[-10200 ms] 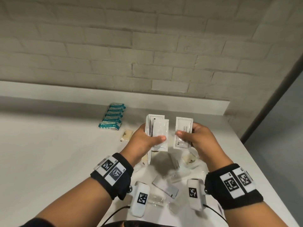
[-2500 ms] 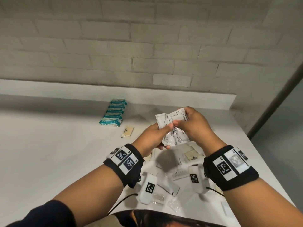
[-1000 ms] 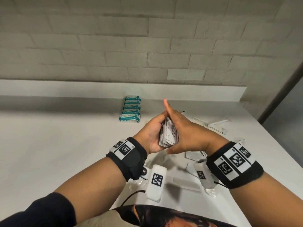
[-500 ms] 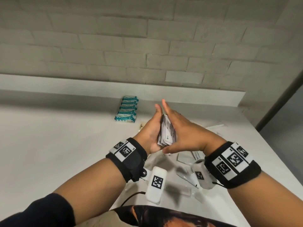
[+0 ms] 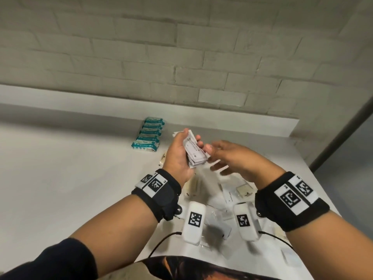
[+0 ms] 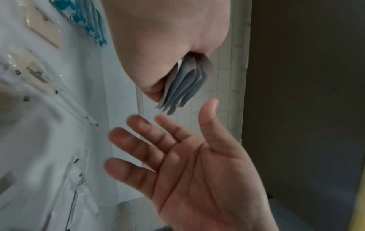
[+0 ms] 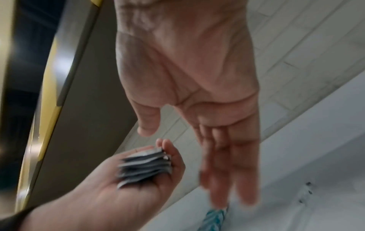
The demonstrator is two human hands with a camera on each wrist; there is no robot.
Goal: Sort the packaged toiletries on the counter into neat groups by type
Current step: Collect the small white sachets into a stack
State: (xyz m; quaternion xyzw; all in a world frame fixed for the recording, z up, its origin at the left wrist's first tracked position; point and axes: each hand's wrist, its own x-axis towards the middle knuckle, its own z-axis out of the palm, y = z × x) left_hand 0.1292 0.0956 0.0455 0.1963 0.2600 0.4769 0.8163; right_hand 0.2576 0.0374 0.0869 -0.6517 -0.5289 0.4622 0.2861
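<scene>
My left hand [image 5: 179, 156] grips a stack of several white sachets [image 5: 195, 152] above the counter, thumb on one side and fingers on the other. The left wrist view shows the sachets [image 6: 183, 86] fanned edge-on below the palm, and the right wrist view shows the same stack [image 7: 145, 167] in the curled left hand [image 7: 138, 179]. My right hand [image 5: 232, 158] hovers just right of the stack with straight, spread fingers [image 6: 142, 140], holding nothing. Its open palm [image 7: 197, 78] faces the stack.
A row of teal packets [image 5: 148, 136] lies at the back of the white counter [image 5: 60, 168]. Loose clear and white packets [image 5: 232, 195] and beige soap packets [image 5: 245, 190] are scattered under my wrists. Another beige packet [image 5: 162, 158] lies left of my hand. The counter's right edge [image 5: 323, 190] is close.
My right hand has come off the stack and opened to the right; half a second ago both palms were pressed against it. My left hand still holds the sachets.
</scene>
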